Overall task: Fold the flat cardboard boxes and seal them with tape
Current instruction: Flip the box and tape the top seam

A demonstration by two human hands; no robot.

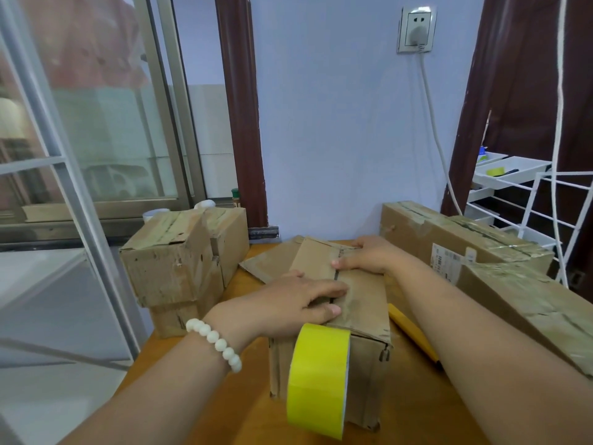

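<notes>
A small brown cardboard box stands on the wooden table right in front of me, its top flaps folded down to a centre seam. My left hand, with a white bead bracelet on the wrist, lies flat on the near part of the top, fingers straight across the seam. My right hand presses the far part of the top, thumb pointing along the seam. A roll of yellow tape stands on edge against the box's front face, just below my left hand. What holds the roll there is hidden.
Taped cardboard boxes are stacked at the table's left edge. Two long taped boxes lie to the right. A flat cardboard piece lies behind the box. A yellow strip lies on the table. A white wire rack stands far right.
</notes>
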